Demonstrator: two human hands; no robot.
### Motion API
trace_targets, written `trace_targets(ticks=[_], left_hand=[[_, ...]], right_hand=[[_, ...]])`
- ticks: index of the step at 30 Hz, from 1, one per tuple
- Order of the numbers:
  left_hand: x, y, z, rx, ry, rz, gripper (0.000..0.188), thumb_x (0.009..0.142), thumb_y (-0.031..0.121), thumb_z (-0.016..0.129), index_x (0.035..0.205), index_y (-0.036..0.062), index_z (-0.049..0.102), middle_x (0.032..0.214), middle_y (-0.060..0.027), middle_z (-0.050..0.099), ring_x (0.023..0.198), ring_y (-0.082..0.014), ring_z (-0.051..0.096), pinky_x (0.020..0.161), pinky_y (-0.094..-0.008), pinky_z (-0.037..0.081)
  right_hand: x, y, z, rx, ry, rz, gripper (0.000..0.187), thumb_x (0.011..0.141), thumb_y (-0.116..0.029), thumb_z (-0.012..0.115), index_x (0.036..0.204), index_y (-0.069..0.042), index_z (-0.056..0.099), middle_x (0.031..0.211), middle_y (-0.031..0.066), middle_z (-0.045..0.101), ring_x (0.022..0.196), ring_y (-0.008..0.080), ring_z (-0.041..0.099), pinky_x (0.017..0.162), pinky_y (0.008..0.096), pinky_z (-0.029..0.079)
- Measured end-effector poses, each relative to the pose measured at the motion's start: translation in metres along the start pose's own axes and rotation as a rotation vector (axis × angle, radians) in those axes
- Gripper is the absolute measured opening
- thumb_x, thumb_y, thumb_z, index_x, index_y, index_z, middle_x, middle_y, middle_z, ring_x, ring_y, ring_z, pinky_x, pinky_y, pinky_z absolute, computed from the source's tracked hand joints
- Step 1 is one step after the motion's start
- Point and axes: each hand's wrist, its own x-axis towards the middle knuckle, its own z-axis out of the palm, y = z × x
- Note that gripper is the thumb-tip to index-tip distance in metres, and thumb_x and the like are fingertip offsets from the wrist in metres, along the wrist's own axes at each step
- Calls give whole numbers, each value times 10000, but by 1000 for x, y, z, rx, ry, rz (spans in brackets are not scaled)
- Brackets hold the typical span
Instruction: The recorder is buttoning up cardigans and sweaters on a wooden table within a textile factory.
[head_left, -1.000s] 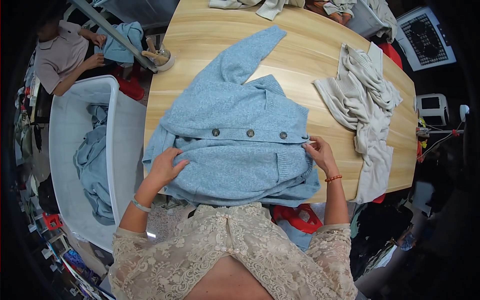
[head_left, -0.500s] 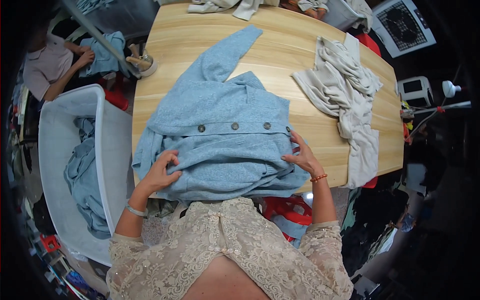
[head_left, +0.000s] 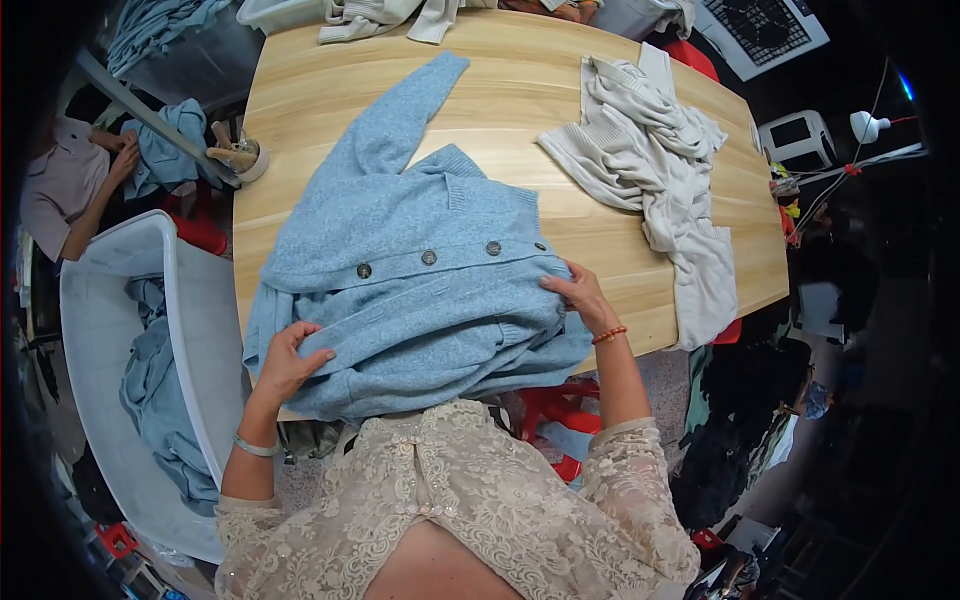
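While the person leans over the near edge of the wooden table, the left hand lies palm-down, fingers spread, on the lower left hem of the light blue cardigan, pressing rather than gripping. The right hand rests at the cardigan's right edge, fingertips curled into the fabric; cannot tell if it pinches. The hands are well apart. The cardigan lies on the table's near half, one sleeve stretched toward the far side, hem drooping over the edge. Right, a cream sweater lies crumpled. Left, a white bin holds blue garments. Far left, another person handles blue cloth.
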Motion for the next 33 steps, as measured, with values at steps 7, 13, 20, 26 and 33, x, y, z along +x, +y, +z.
trace_targets(ticks=[7,13,20,26,33], left_hand=[[22,2,4,151,-5,64,262,779,237,709,855,-7,651,712,-77,624,676,-114,556,631,-293,448],[40,-5,10,106,-27,12,277,772,241,711,867,-14,660,692,-80,630,653,-117,554,626,-301,448],[31,4,5,17,-75,-11,277,753,220,731,859,-25,658,668,-18,589,666,-58,497,605,-259,430],[20,6,4,308,-9,7,238,727,172,731,825,-20,631,665,-70,625,623,-183,578,604,-315,451],[54,13,28,188,161,257,256,758,72,698,994,6,623,879,-87,572,748,-182,555,662,-279,456]], right_hand=[[-5,-18,-22,-409,460,-259,170,836,-172,671,901,-20,629,678,-10,544,591,98,523,537,234,426],[-10,-56,68,-561,246,-602,238,814,-38,587,1049,-64,611,1027,111,610,873,315,606,743,362,501],[-17,-57,216,-706,-298,-818,209,832,-130,599,1035,-88,621,1024,126,596,852,317,629,719,399,515],[-12,-42,234,-795,-315,-763,113,813,-161,628,892,-80,630,898,97,599,791,316,620,677,416,497],[-16,-37,230,-734,-315,-814,58,772,-30,541,818,1,557,877,188,573,804,376,605,698,449,496]])
